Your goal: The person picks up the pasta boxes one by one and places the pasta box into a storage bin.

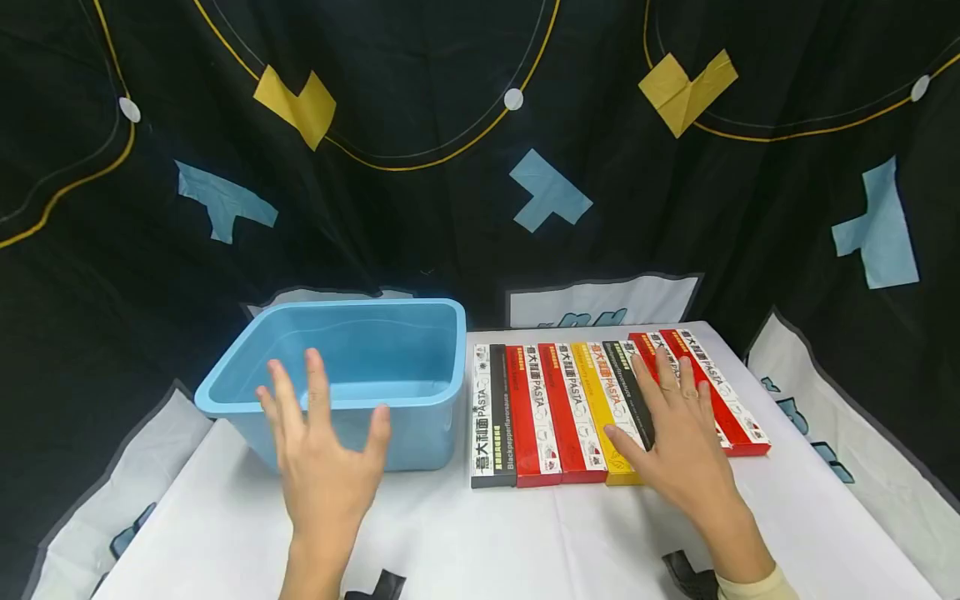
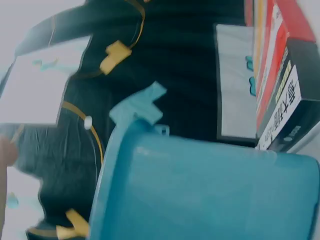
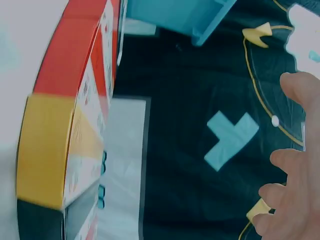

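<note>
My left hand (image 1: 330, 467) is raised with fingers spread in front of the light blue plastic basin (image 1: 330, 407), overlapping its front wall in the head view. My right hand (image 1: 686, 442) hovers over the row of pasta boxes, fingers extended and holding nothing. It hides parts of a black box (image 1: 628, 375) and a red one beside it. Left of it lie a yellow pasta box (image 1: 592, 392), two red pasta boxes (image 1: 572, 417) and a black-and-white pasta box (image 1: 493, 417) nearest the basin. Another red pasta box (image 1: 720, 400) ends the row on the right.
A white cloth (image 1: 517, 542) covers the table, with black strips (image 1: 378, 586) near its front edge. Behind hangs a dark curtain (image 1: 420, 233) printed with yellow lines and blue shapes. The basin stands left of the boxes.
</note>
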Motion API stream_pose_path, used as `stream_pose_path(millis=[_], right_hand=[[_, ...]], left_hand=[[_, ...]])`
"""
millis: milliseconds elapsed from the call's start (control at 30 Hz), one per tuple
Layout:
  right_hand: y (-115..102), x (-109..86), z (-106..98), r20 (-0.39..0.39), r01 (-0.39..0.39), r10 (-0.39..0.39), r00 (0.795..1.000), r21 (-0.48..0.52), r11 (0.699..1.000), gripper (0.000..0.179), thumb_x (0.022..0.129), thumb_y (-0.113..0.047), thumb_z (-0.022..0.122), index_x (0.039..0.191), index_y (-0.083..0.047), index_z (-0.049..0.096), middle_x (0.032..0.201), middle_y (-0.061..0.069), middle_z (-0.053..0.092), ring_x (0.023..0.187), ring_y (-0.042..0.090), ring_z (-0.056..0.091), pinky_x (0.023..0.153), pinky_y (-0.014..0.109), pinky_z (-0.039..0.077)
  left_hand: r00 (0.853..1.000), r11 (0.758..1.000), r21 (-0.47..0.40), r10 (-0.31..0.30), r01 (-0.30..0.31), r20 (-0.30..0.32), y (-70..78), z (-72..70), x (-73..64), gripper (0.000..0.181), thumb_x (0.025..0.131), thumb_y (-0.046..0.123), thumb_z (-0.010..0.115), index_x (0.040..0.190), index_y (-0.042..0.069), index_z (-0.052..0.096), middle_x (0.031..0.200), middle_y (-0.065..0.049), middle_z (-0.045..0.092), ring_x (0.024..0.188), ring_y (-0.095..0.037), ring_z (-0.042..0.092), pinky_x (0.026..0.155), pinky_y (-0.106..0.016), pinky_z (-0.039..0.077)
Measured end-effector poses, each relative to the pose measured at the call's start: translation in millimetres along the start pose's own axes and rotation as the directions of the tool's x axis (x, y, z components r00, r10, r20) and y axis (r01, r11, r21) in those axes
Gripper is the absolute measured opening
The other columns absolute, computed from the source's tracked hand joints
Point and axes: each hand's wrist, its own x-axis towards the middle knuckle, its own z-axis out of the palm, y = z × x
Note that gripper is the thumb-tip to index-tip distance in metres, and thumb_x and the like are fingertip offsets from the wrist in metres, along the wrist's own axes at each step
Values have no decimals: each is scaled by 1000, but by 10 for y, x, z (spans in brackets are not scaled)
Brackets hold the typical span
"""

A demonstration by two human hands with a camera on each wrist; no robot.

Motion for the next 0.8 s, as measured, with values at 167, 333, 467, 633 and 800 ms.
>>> stream_pose_path(millis=[167, 333, 467, 633, 800], right_hand=[[219, 3, -72, -20, -74, 73, 997, -40, 996, 105, 77, -47, 76, 157, -19, 15, 161, 19, 9, 146, 43, -2, 115, 64, -1], [501, -9, -137, -31, -168, 166, 986, -65, 984, 105, 75, -38, 78, 156, -12, 17, 160, 24, 5, 143, 48, -2, 111, 69, -2], [723, 11, -160, -17, -227, 226, 974, -84, 970, 100, 78, -36, 76, 154, -4, 19, 155, 33, 10, 140, 55, 3, 109, 74, 6], [1010, -13, -104, 34, -297, 300, 953, -79, 952, 98, 81, -36, 73, 152, 0, 17, 149, 40, 12, 134, 63, 7, 102, 79, 14], [1307, -49, -23, 130, -368, 375, 918, -75, 927, 86, 88, -32, 66, 150, 3, 19, 145, 45, 12, 127, 67, 13, 87, 83, 28]], left_hand=[[935, 912, -347, -297, 219, -192, -250, 36, 12, 84, 88, 27, 67, 156, 30, 17, 163, 4, 0, 147, -19, 7, 108, -56, 33], [810, 611, -734, -568, 296, -146, -399, 62, 77, 80, 93, 5, 60, 155, 29, 15, 160, 6, 10, 144, -22, 21, 107, -42, 40], [711, 391, -864, -701, 318, -55, -429, 59, 116, 74, 95, 0, 58, 154, 26, 22, 156, -1, 21, 138, -29, 36, 97, -35, 50], [650, 342, -886, -757, 313, -63, -478, 52, 131, 74, 91, 0, 64, 152, 21, 30, 149, -2, 32, 124, -29, 51, 90, -29, 55], [616, 302, -887, -787, 350, -24, -525, 81, 156, 76, 87, 0, 70, 150, 20, 33, 141, -4, 33, 110, -25, 57, 86, -28, 57]])
